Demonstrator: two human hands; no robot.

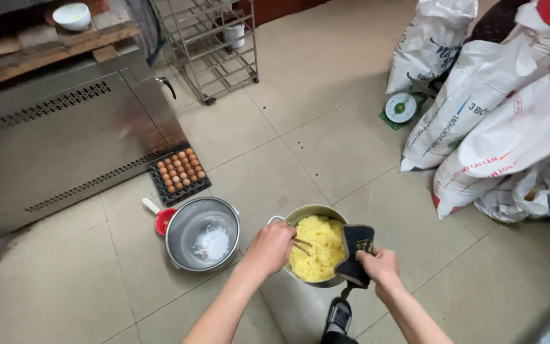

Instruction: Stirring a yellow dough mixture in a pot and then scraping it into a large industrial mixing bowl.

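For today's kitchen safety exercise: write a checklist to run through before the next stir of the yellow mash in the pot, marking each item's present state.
1. Left hand grips the stirring tool: ok.
2. Right hand steadies the pot rim through the dark cloth: ok.
3. Pot sits flat on the tiled floor: ok.
4. Metal bowl stands apart from the pot: ok.
5. Egg tray out of elbow range: ok.
6. Pot heat: cannot tell.
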